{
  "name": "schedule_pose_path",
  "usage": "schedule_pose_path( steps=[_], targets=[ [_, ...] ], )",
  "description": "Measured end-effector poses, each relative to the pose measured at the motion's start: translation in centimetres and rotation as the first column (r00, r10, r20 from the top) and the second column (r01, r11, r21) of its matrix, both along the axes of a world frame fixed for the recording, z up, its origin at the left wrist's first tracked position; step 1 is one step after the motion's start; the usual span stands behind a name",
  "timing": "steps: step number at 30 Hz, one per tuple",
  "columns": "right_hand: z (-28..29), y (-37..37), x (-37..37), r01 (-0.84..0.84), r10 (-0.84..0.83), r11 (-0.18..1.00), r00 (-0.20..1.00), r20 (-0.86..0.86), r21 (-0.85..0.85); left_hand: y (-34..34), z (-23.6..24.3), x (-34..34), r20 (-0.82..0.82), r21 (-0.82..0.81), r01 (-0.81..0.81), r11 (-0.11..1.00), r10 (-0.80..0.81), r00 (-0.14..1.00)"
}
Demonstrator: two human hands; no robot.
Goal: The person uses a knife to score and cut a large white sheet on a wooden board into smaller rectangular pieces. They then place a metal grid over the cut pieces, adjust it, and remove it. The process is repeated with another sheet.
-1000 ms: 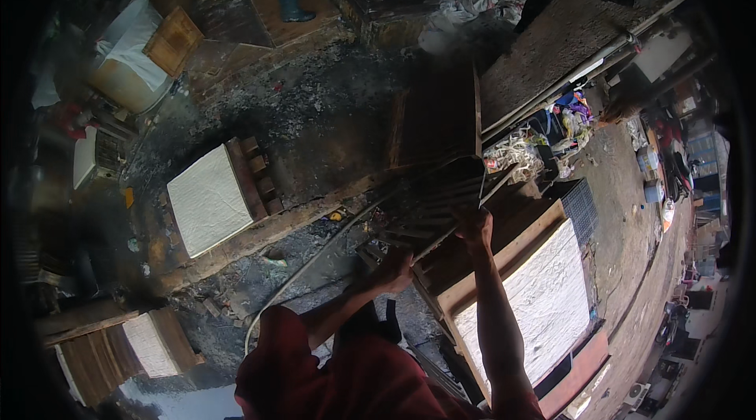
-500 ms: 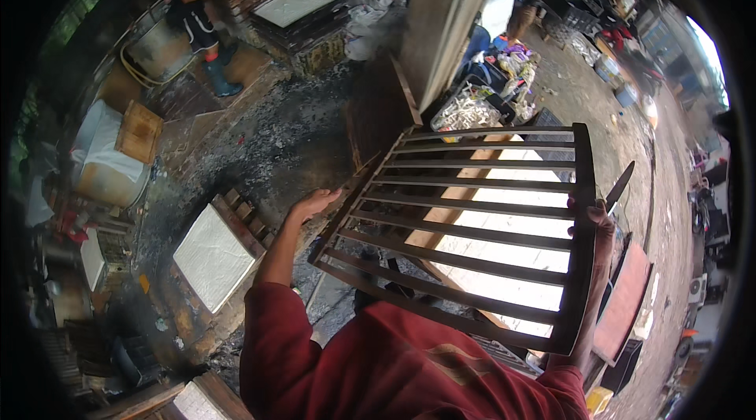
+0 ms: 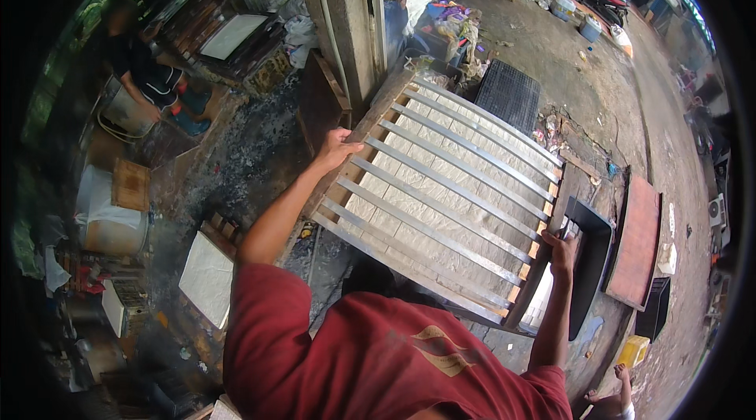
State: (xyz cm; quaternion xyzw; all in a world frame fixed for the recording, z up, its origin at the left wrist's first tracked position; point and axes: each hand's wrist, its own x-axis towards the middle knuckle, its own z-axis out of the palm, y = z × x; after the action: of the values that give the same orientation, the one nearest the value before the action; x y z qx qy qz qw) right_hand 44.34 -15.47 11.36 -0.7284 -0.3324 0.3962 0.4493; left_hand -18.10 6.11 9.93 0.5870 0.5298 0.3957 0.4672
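Observation:
A slatted rack (image 3: 453, 154), with wooden side rails and pale, shiny slats, lies level in front of me over a white, wrinkled slab (image 3: 425, 172) marked with straight lines. My left hand (image 3: 337, 149) is closed on the rack's left rail, thumb on top. On the opposite side, my right hand (image 3: 560, 250) grips the right rail, its fingers partly hidden. Just beyond that hand sits a black plastic tub (image 3: 596, 262) with something pale and shiny inside that I cannot make out. The knife seen earlier cannot be picked out.
A concrete post (image 3: 346, 18) and a leaning brown board (image 3: 319, 101) stand beyond the rack. Another white slab (image 3: 206, 278) lies at left. A reddish board (image 3: 634, 239) and a yellow container (image 3: 633, 351) are at right. A person (image 3: 142, 77) bends by a vat at far left.
The rack has gone from tilted up to level over the white slab. My left hand has come onto its left rail. The knife no longer shows by my right hand. The far person has bent down.

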Motion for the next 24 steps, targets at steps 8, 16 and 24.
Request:
schedule_pose_path(
  steps=[8,16,24],
  targets=[
    [-0.7,1.5,0.6,0.021,-0.022,1.0,0.998,0.067,0.002,-0.4,-3.3,-1.8,-0.118,-0.042,-0.055,0.998,0.05,0.992],
    [-3.1,0.6,2.5,0.223,-0.216,0.972,0.971,0.097,-0.068,-13.1,-2.3,-6.9,-0.094,-0.18,-0.496,0.849,0.488,0.868],
    [-4.5,2.1,2.2,-0.086,0.055,0.984,0.979,0.194,0.159,-28.0,-2.1,2.3,0.165,-0.323,-0.713,0.622,0.779,0.605]
  ],
)
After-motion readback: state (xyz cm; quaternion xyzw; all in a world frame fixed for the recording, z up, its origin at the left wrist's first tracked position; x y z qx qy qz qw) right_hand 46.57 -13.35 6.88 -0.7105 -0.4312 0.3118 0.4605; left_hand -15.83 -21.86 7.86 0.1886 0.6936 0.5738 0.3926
